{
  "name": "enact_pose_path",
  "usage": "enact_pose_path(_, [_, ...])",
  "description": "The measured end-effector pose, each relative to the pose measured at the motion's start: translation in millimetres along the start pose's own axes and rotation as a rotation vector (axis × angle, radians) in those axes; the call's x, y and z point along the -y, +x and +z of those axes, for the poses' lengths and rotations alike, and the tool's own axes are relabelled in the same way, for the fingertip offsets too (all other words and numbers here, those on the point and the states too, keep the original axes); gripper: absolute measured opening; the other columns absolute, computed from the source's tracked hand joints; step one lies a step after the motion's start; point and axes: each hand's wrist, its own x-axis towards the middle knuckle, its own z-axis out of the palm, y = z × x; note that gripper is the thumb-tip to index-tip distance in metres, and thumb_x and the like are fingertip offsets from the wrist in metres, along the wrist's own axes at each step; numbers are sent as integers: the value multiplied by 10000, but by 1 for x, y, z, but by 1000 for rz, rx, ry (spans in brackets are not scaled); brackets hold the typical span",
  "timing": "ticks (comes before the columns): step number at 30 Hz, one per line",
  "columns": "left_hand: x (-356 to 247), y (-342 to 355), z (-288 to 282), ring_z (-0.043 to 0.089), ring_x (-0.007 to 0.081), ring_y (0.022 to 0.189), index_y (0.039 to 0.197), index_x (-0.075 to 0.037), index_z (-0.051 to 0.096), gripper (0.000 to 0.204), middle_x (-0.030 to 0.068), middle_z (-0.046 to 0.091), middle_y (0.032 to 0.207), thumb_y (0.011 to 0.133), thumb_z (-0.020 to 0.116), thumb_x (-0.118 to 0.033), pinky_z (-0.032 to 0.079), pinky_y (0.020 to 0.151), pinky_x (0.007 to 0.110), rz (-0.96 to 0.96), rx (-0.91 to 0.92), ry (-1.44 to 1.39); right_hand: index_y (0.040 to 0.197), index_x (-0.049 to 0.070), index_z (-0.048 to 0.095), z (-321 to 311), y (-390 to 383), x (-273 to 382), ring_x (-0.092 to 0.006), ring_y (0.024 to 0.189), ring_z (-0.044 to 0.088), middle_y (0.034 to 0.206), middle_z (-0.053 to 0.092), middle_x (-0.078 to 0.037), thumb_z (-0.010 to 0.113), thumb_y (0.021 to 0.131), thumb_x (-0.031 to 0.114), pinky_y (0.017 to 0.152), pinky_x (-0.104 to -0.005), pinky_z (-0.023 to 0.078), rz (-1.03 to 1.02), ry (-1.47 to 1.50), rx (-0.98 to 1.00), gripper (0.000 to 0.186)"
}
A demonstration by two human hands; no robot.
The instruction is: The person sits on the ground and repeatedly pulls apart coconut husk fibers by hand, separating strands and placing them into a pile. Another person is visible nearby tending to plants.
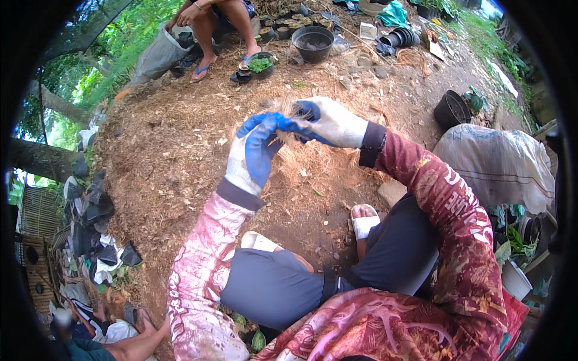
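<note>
Both my hands wear white knit gloves with blue-coated palms, and they meet in front of me above the ground. My left hand (254, 150) is closed, its fingers pinched against a clump of brown husk fibre (289, 108). From the other side my right hand (332, 123) curls its fingers round the same clump. Loose strands stick out above the gloves and hang below them. The fingers hide most of the clump, so its full shape cannot be made out. Beneath my hands lies a wide, low heap of brown shredded fibre (174, 162).
A seated person's legs (226, 30) are at the far edge, beside a grey sack (159, 57). Nearby stand a black pot (313, 43) and a small pot of seedlings (261, 65). A white sack (494, 162) and black bucket (451, 110) are at right; another person (114, 337) sits lower left.
</note>
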Motion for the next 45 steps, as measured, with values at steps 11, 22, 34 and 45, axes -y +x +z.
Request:
enact_pose_path(11, [-34,10,-26,680,212,959,1209,-66,653,301,78,697,1053,981,640,-262,560,903,381,-38,-98,171,964,23,660,-3,-11,-15,-61,680,554,750,590,16,690,971,348,633,-257,472,28,330,7,326])
enact_pose_path(22, [-33,4,-19,616,96,799,1060,-97,678,154,-15,670,921,934,716,-178,556,760,307,-135,41,120,1073,57,669,31,6,-34,-47,637,540,762,633,15,691,962,346,528,-220,428,0,416,70,310])
enact_pose_path(34, [-16,2,24,688,165,859,1198,-26,628,371,67,714,1043,892,777,-174,581,850,377,-207,133,245,1054,64,688,-4,-28,-53,-65,685,538,783,614,26,676,958,450,604,-246,455,-128,524,117,398])
enact_pose_path(45, [-1,-2,41,655,157,901,1177,-50,622,362,31,660,1007,919,752,-268,588,856,389,-186,181,162,1000,80,707,-11,-26,-66,-81,676,545,756,629,20,685,939,471,618,-261,462,-96,446,69,397])
